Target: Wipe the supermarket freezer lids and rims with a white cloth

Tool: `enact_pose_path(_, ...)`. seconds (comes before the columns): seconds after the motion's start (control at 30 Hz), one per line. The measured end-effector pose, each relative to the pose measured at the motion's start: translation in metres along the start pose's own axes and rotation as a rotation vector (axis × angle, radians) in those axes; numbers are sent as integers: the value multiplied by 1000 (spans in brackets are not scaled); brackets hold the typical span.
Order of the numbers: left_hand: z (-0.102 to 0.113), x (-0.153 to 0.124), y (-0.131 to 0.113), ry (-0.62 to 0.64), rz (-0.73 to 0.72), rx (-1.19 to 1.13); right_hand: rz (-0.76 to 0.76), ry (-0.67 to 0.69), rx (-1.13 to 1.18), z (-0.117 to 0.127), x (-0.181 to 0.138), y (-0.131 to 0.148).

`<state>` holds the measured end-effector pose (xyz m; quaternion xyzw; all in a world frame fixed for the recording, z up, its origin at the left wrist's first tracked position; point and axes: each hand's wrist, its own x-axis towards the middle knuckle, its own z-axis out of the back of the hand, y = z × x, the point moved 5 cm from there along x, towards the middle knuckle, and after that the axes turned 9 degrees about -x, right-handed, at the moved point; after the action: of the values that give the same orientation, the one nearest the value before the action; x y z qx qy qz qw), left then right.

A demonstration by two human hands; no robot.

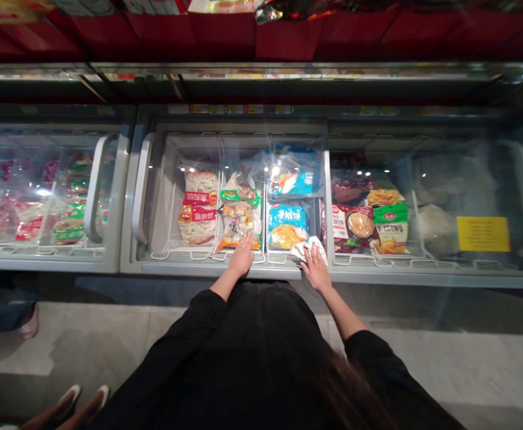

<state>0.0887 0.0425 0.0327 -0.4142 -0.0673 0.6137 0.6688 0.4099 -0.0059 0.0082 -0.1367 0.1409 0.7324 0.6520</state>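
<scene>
My left hand [242,257] rests with its fingers stretched flat on the front of the freezer's glass lid, above an orange and green food bag [236,224]. To the right, my right hand [317,270] presses a crumpled white cloth [308,245] against the glass near the lid's front edge. The cloth lies under the fingers and sticks out on both sides. Beneath the glass, by the cloth, is a blue food packet [287,226]. The freezer's front rim [378,276] runs just below both hands.
A white upright handle [143,190] is at the lid's left end. A second freezer [41,263] adjoins on the left. A yellow notice [483,234] is at right. Red shelving [288,39] spans the back. Other people's feet [28,321] show on the floor at lower left.
</scene>
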Motion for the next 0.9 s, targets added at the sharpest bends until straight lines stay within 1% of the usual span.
enact_pose_path(0.1, 8, 13, -3, -5, -11, -5, 36, -1, -8, 4, 10, -7)
enact_pose_path(0.17, 13, 20, -5, -20, -6, -5, 63, -5, -14, 12, 29, -14)
enact_pose_path(0.23, 18, 25, -7, -37, 6, -4, 79, -19, -21, 25, 55, -23)
enact_pose_path(0.37, 19, 33, -11, -79, 45, -9, 100, -63, -25, 60, 122, -40)
enact_pose_path(0.57, 6, 47, -21, -166, 130, -35, 120, -112, 2, 119, 246, -67)
enact_pose_path(0.63, 2, 52, -24, -184, 161, -42, 132, -112, 19, 133, 282, -72)
enact_pose_path(0.7, -1, 57, -27, -198, 188, -46, 132, -119, 39, 141, 306, -71)
enact_pose_path(0.77, -2, 64, -29, -206, 202, -46, 113, -142, 54, 144, 312, -65)
enact_pose_path(0.8, -3, 68, -31, -207, 200, -45, 108, -154, 57, 144, 307, -60)
enact_pose_path(0.83, -3, 72, -33, -208, 193, -45, 109, -161, 57, 142, 295, -53)
enact_pose_path(0.9, -4, 84, -40, -211, 166, -50, 144, -153, 44, 131, 256, -35)
